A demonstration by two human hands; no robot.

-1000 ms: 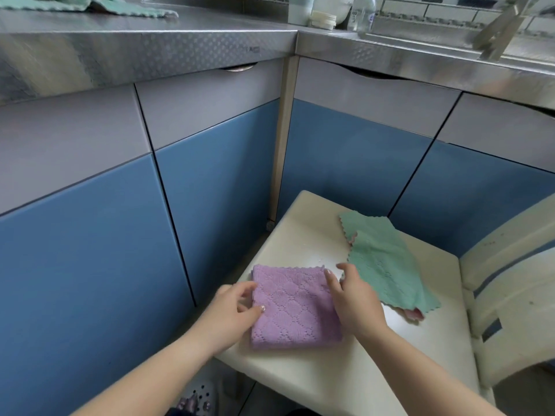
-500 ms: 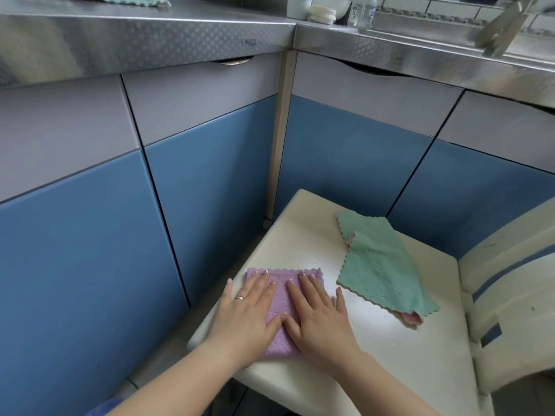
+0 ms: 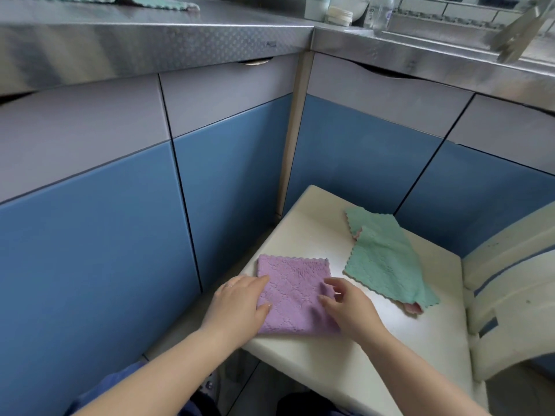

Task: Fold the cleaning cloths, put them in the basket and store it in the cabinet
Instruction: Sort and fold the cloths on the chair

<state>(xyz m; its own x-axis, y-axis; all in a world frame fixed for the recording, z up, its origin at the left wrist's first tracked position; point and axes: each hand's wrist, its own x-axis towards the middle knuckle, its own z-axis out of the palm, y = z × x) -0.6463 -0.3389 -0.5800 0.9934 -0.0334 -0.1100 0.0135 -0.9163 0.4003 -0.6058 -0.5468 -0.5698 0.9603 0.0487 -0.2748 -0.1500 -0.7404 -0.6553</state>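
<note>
- Left hand: fingers straight, resting flat on the left edge of the folded purple cloth.
- Right hand: fingers loosely spread at the cloth's right edge, gripping nothing.
- Purple cloth: flat on the chair seat.
- Green cloth: unfolded, lying well right of it.

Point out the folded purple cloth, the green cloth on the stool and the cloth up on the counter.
Folded purple quilted cloth point(image 3: 295, 291): head view, bare middle.
Green scalloped cloth on the stool point(image 3: 387, 259): head view, centre.
Green cloth on the steel counter point(image 3: 159, 1): head view, near edge.
</note>
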